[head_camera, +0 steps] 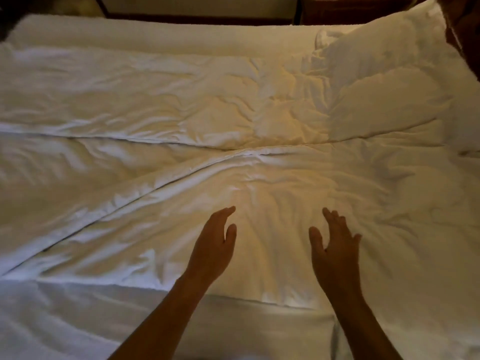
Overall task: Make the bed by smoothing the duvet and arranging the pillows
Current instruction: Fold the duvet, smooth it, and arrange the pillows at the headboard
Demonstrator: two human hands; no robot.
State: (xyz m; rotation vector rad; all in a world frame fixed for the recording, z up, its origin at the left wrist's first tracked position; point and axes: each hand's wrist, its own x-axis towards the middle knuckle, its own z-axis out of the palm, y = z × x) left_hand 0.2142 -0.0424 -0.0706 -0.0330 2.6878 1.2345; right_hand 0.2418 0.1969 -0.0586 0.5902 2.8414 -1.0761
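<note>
Two hands out over the near half of the bed: left hand (214,245) and right hand (335,245), both with fingers straight and loosely spread, gripping nothing, palms turned partly toward each other, just above or barely brushing the cloth; contact not certain from this angle. Beneath and just beyond them, white duvet (272,193), creased in a fan of fine wrinkles running away from the hands. Nearer still, along the bottom edge, bare sheet (78,320) showing below the duvet's near hem. Further out, a long fold or seam (145,193) slanting from the near left up toward the middle, then a second panel of duvet beyond it, heavily rumpled toward the centre and right. At the far right, pillow (389,55), puffed and lying askew against the dark headboard (462,35); any second pillow not visible. Judged from this: smoothing barely begun, most wrinkles left, the slanting fold not yet straightened, the far panel untouched, pillow not yet squared up. Well under half done, by the look of it.
</note>
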